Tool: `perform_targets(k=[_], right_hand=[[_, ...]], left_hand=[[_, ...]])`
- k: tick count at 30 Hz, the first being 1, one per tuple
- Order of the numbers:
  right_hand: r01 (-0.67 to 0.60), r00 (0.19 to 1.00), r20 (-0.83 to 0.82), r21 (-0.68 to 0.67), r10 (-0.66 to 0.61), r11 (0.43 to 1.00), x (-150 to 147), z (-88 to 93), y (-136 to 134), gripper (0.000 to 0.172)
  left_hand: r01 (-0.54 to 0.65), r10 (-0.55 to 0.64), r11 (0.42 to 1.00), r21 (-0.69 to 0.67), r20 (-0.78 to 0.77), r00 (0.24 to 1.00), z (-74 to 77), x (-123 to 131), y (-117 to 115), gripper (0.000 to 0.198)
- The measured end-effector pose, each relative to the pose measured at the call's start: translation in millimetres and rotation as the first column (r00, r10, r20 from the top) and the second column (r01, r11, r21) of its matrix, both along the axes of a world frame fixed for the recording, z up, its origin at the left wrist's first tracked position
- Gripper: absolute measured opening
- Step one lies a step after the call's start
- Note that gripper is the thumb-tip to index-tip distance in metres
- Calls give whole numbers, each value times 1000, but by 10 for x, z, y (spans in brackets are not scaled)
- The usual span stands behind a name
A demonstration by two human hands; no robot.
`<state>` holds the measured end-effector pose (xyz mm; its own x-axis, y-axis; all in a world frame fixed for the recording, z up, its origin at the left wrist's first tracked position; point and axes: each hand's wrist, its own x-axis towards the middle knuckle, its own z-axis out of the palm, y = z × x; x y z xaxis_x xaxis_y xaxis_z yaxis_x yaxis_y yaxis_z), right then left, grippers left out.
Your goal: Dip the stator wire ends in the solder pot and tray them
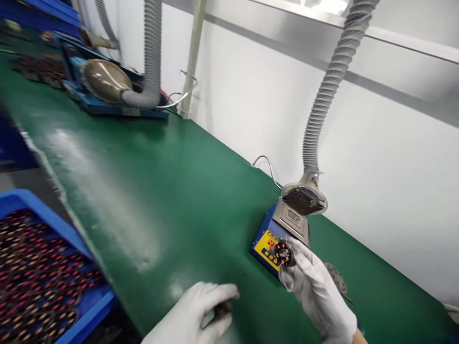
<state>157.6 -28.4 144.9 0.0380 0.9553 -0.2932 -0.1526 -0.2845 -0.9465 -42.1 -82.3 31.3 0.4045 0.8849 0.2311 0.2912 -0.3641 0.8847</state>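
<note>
- Room: white wall panel (251,91) runs along the far edge of the bench; two grey ribbed extraction hoses hang down it, nearer grey ribbed hose (324,100) ending in a round mesh-faced hood (304,199).
- Surface: long green bench mat (172,191), glossy, glare patches down the middle; it runs off to the upper left toward a second station, farther grey ribbed hose (152,52) with its domed hood (103,79) on a blue base.
- Blue plastic tray (43,267) at lower left, below the mat's near edge, packed with small dark wound parts with red and copper tips; it lies well apart from the right hand, nearer the left.
- Blue-and-yellow soldering station box (276,239) sits on the mat right under the nearer hood, red display facing the person.
- Right hand (315,291), white-gloved, raised over the mat just beside the box; fingers closed around a small round dark wound coil part (283,253), held at the fingertips with its round face toward the camera, directly in front of the box's yellow panel. Part lies up and left of the palm.
- Left hand (201,313), white-gloved, low over the mat's near edge, fingers curled; a dark blurred object (222,308) shows at the fingertips, apparently pinched, but too smeared to identify.
- Right hand is the nearer one to the box and hood; left is well apart from them.
</note>
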Motion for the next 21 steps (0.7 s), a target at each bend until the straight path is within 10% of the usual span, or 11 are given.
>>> perform_targets(k=[6,14,18,21], right_hand=[[-164,973,-169,-24,158,986,-382,-295,-206,37],[-347,933,74,-76,352,935,-1144,-879,-326,60],[-533,593,629,-162,504,830,-1088,-1194,-238,74],[-582,361,687,-363,631,728,-899,-1436,-184,67]], left_hand=[[-107,96,978,178,72,993,571,-107,78,50],[-309,326,943,124,-156,932,275,-750,-177,7],[-533,504,845,43,-399,766,69,-1480,-484,17],[-615,519,789,-10,-524,675,-86,-1842,-621,17]])
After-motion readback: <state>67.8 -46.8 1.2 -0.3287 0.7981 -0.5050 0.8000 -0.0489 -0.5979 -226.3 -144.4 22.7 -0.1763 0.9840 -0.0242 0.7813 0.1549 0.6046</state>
